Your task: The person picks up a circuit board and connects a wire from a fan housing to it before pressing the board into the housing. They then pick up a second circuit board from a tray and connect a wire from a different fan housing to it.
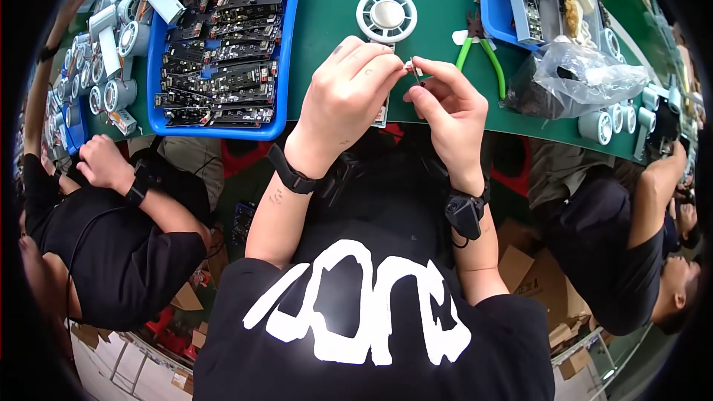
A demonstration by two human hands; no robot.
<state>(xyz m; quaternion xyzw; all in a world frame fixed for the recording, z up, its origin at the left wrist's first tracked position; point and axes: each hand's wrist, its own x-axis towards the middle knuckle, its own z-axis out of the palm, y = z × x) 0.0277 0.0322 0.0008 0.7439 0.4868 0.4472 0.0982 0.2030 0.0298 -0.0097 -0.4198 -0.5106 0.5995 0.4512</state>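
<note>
Both my hands meet over the near edge of the green table. The fingertips of my left hand [345, 96] are pinched together, and what they hold is hidden behind the fingers. Thumb and forefinger of my right hand [451, 108] close on a small white piece [411, 66] with a thin dark part, too small to name. Just beyond them lies a pale blue fan housing [387, 16] with a round hub and spokes. Its narrow handle part [381, 116] runs toward me, mostly covered by my left hand.
To the left stands a blue tray [291, 37] of several circuit boards, with a pile of pale blue fans [119, 41] beyond it. Green-handled pliers [466, 52] lie right of my hands, near a plastic bag [575, 78] and a blue bin [496, 11]. People sit on both sides.
</note>
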